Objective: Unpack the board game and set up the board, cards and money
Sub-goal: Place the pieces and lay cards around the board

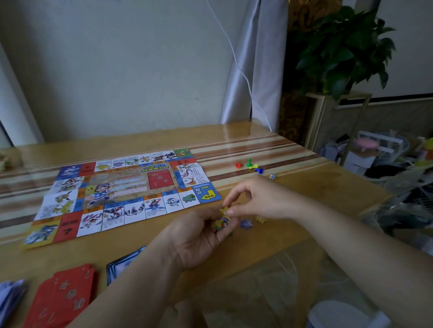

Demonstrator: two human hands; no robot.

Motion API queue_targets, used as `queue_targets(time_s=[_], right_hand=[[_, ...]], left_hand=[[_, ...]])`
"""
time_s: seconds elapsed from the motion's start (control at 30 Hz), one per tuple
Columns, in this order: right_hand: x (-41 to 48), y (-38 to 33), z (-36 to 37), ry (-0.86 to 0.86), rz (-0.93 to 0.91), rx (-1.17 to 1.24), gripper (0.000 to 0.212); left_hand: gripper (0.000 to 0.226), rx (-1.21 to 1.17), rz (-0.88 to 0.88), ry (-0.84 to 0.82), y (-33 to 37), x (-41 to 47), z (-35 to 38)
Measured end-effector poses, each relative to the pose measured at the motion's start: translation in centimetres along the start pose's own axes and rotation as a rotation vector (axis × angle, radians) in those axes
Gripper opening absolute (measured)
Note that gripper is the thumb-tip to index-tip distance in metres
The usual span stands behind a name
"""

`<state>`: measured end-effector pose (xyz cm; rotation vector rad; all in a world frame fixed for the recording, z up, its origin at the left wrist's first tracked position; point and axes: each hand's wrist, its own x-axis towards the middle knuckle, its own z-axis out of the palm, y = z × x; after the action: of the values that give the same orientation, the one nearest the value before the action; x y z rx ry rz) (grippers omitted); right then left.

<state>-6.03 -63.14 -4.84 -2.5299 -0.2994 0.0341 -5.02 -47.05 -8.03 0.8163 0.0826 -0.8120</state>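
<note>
Pinching hand: the right hand [256,198] came in from the right and gripped a yellow star token [224,212] between thumb and forefinger, with the other fingers arched above it.
Cupping hand: the left hand [196,238] lay palm up just beneath, its fingers curled round a small bunch of star tokens [219,225] of mixed colours; their number could not be told.
Loose tokens: a purple star [246,224] and a second yellow star [260,218] lay flat on the table [298,163], just right of the left hand's fingertips.
Board: the board [123,196] lay unfolded and flat to the left of the hands, and its corner square with the yellow arrow sat near the right hand.
Pawns: a red pawn [238,165], a green pawn [249,163], a yellow pawn [254,167] and a blue pawn [259,170] were clustered beyond the board's right edge.
Die: a white die [272,176] rested just right of the blue pawn.
Cards: a red stack [65,296], slightly fanned, sat at the near left, and a dark blue stack [122,261] beside it was partly hidden by the left forearm.
Paper: a pale purple sheaf [0,300] lay at the lower left corner, too blurred to tell whether it was money.
Background: a potted plant [341,50] stood on a stand behind the table's far right corner.
</note>
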Motion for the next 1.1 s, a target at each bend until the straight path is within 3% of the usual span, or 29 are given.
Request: queue_targets(time_s=[0.17,0.33,0.53,0.67,0.77,0.93,1.1], right_hand=[[0.2,0.4,-0.1,-0.065,0.061,0.077,0.01],[0.4,3.2,-1.3,0.128,0.194,0.259,0.003],[-0.6,6.1,-0.5,0.015,0.364,0.024,0.01],[-0.4,6.4,0.5,0.144,0.321,-0.078,0.014],[-0.2,4.3,0.3,0.25,0.172,-0.005,0.004],[0.2,0.0,1.2,-0.055,-0.001,0.05,0.019],[0.4,-0.6,1.2,-0.112,0.054,0.101,0.011]], left_hand=[[0.021,0.007,-0.03,-0.009,-0.3,0.0,0.4],[0.023,-0.018,-0.026,0.036,-0.1,0.9,-0.4],[0.035,-0.087,-0.034,0.076,0.1,0.9,-1.1],[0.036,-0.094,-0.039,0.06,0.0,0.7,-0.9],[0.033,-0.079,-0.057,0.052,-0.1,0.7,-0.9],[0.032,-0.082,-0.078,-0.05,-0.2,0.3,-0.8],[0.027,-0.061,-0.078,-0.036,-0.1,-0.1,-0.8]])
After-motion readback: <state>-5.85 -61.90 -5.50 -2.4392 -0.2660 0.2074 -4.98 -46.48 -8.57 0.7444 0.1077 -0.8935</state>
